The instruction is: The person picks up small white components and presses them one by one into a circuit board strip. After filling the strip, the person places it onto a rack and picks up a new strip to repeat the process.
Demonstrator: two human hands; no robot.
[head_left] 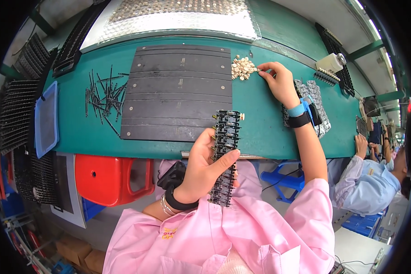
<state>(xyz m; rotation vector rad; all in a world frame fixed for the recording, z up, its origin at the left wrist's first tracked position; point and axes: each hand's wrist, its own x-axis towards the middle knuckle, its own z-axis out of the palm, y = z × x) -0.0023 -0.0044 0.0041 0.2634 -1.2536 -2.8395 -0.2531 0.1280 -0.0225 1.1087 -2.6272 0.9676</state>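
Note:
My left hand (202,168) is closed around a long black panel of small circuit boards (227,130), held upright over my lap at the table's front edge. Brass-coloured pins stick out along its left side, and one small pale round part (242,117) sits at its upper right edge. Farther off, my right hand (281,83) reaches to the right side of a pile of small cream-gold round parts (243,69). Its thumb and forefinger are pinched together at the pile's edge; what lies between the tips is too small to make out.
A grooved black plate (178,98) lies mid-table, with loose thin black strips (106,98) to its left. Behind it stands a pale tray (123,25) of small parts. Silvery packing (322,116) lies beside my right wrist. A blue tray (46,123), red stool (107,176) and co-worker (365,182) flank me.

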